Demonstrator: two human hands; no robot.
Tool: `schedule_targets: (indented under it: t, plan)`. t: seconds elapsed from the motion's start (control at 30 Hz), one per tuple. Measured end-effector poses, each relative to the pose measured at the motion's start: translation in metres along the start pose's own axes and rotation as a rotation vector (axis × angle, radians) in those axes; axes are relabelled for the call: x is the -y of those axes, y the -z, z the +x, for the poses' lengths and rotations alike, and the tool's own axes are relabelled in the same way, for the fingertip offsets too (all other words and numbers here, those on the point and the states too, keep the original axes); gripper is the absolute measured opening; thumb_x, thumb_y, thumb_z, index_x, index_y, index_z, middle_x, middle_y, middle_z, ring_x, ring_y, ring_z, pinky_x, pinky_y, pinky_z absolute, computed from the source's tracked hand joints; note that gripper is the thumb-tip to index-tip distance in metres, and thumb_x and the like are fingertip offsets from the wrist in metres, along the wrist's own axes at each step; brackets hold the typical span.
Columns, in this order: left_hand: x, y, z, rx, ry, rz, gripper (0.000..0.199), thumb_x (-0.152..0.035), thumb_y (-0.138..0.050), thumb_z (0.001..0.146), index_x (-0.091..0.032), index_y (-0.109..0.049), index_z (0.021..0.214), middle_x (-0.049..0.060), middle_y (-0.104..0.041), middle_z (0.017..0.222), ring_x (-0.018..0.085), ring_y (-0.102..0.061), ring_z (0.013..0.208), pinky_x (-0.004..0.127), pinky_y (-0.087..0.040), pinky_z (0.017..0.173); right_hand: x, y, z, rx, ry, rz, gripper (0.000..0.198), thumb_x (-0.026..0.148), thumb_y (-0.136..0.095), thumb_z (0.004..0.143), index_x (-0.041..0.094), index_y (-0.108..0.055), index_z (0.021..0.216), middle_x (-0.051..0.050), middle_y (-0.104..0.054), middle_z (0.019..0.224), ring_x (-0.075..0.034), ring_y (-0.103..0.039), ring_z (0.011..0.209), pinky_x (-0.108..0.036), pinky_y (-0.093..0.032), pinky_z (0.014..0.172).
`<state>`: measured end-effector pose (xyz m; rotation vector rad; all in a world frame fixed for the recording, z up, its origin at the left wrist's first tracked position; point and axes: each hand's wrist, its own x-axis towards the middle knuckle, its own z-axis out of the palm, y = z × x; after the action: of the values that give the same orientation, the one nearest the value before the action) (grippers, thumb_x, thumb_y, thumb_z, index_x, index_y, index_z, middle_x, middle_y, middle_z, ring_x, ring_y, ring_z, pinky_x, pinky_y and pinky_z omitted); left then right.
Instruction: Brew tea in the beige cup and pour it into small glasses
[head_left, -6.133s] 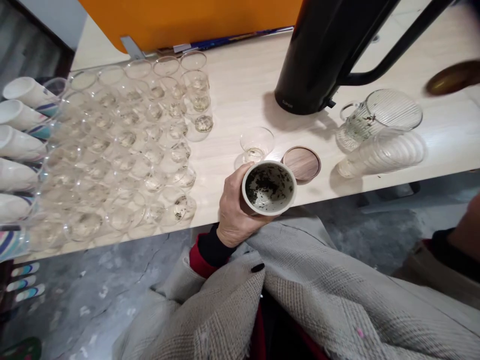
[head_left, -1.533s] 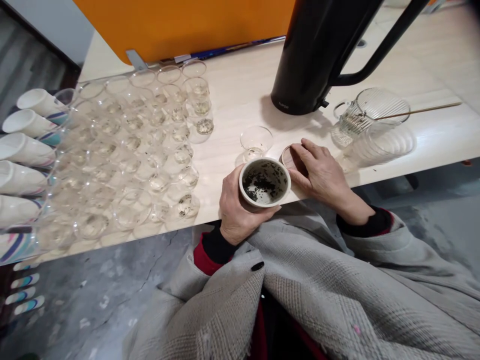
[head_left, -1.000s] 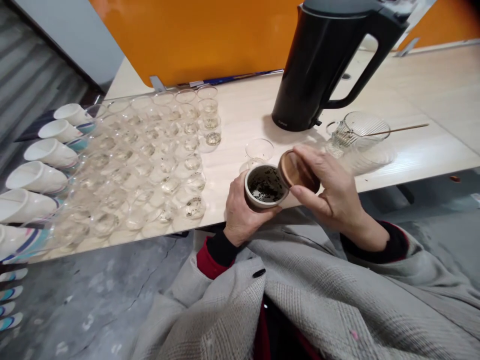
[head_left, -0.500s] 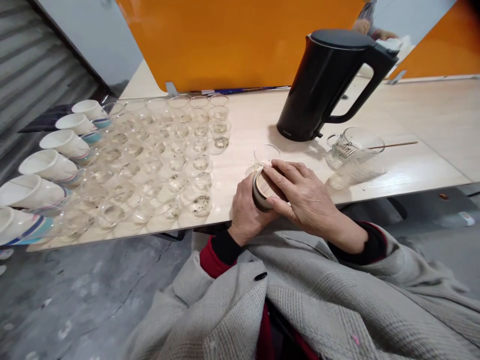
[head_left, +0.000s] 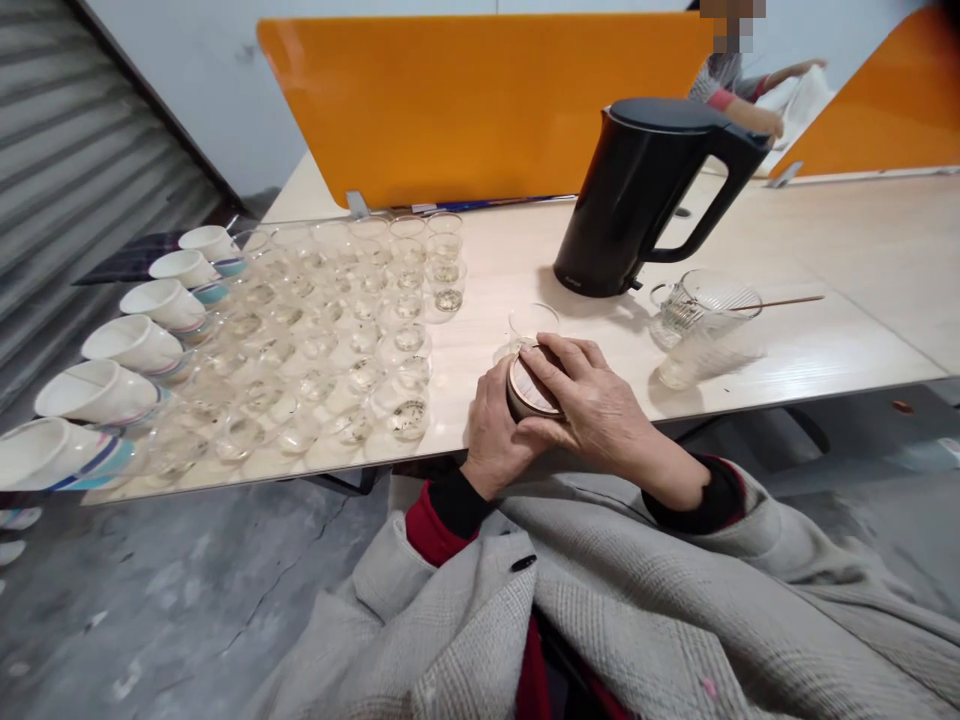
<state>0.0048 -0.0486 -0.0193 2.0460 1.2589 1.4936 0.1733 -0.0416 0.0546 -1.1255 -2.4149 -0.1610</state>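
Observation:
My left hand is wrapped round a small dark jar with a pale wooden lid, close to the table's front edge. Over the top, my right hand grips the lid, with its fingers across it and the thumb at the near side. The jar's contents are hidden. Just behind my hands stands a clear plastic cup, partly covered by them. Left of my hands, rows of clear plastic cups hold dark bits at the bottom.
A black electric kettle stands behind on the table. Right of it are a glass mug with a thin stick across it and a stack of clear cups. Paper cups line the left. An orange partition runs behind; beyond it a person handles white material.
The view has tilted up slightly, so the table sits lower in the picture. My right hand's thumb has closed in on the lid's near side. Beyond the partition, the person's arms have moved.

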Motion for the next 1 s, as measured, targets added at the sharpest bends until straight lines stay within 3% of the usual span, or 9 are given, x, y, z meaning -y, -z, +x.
schedule_targets:
  t: [0.2,0.37,0.47,0.57,0.7,0.8,1.0]
  plan:
    - [0.000,0.005,-0.001,0.053,0.014,-0.043,0.096,-0.065,-0.082,0.084,-0.022,-0.040,0.158,0.019,-0.061,0.150,0.036,-0.061,0.138,0.056,-0.052,0.117,-0.005,0.000,-0.006,-0.101,0.005,0.121,0.075,0.050,-0.073,0.096,0.020,-0.049,0.161,-0.021,-0.057,0.146,-0.040,-0.052,0.130,-0.064,-0.053,0.109]
    - [-0.002,0.014,-0.002,0.119,0.094,-0.173,0.105,-0.073,-0.090,0.071,-0.027,-0.046,0.155,0.017,-0.061,0.151,0.037,-0.060,0.140,0.058,-0.055,0.114,-0.019,0.043,-0.006,-0.205,-0.030,0.105,0.073,0.051,-0.070,0.098,0.031,-0.046,0.164,-0.016,-0.058,0.147,-0.039,-0.058,0.132,-0.066,-0.052,0.110]
    - [-0.003,0.016,-0.001,0.126,0.092,-0.209,0.096,-0.074,-0.086,0.075,-0.027,-0.052,0.152,0.016,-0.063,0.149,0.036,-0.060,0.140,0.059,-0.056,0.112,-0.033,0.070,0.012,-0.317,-0.065,-0.021,0.069,0.051,-0.071,0.098,0.029,-0.051,0.161,-0.017,-0.059,0.146,-0.041,-0.058,0.134,-0.065,-0.052,0.112]
    - [-0.002,0.015,0.000,0.112,0.065,-0.224,0.089,-0.075,-0.082,0.079,-0.025,-0.056,0.148,0.016,-0.065,0.147,0.035,-0.060,0.138,0.059,-0.056,0.112,-0.057,0.076,0.049,-0.393,-0.075,-0.101,0.066,0.050,-0.071,0.098,0.021,-0.056,0.156,-0.020,-0.061,0.143,-0.041,-0.057,0.134,-0.066,-0.048,0.115]
    - [-0.001,0.013,-0.001,0.105,0.059,-0.219,0.081,-0.071,-0.083,0.081,-0.023,-0.060,0.143,0.015,-0.069,0.140,0.034,-0.062,0.135,0.057,-0.057,0.111,-0.094,0.045,0.113,-0.368,-0.158,-0.107,0.065,0.051,-0.071,0.097,0.018,-0.058,0.152,-0.021,-0.058,0.146,-0.041,-0.052,0.131,-0.064,-0.044,0.116]
    - [-0.001,0.013,-0.002,0.107,0.086,-0.229,0.075,-0.061,-0.086,0.083,-0.023,-0.060,0.143,0.015,-0.068,0.142,0.034,-0.061,0.136,0.056,-0.057,0.112,-0.115,0.009,0.154,-0.246,-0.241,-0.077,0.063,0.048,-0.074,0.093,0.016,-0.062,0.145,-0.020,-0.060,0.139,-0.041,-0.051,0.129,-0.065,-0.041,0.116]
    - [0.005,0.010,0.005,0.074,0.206,-0.234,0.064,-0.044,-0.078,0.094,-0.026,-0.053,0.150,0.015,-0.056,0.158,0.034,-0.053,0.149,0.059,-0.053,0.117,-0.144,-0.057,0.185,-0.033,-0.260,0.027,0.051,0.042,-0.071,0.091,0.014,-0.067,0.134,-0.022,-0.060,0.139,-0.040,-0.049,0.131,-0.059,-0.037,0.119]
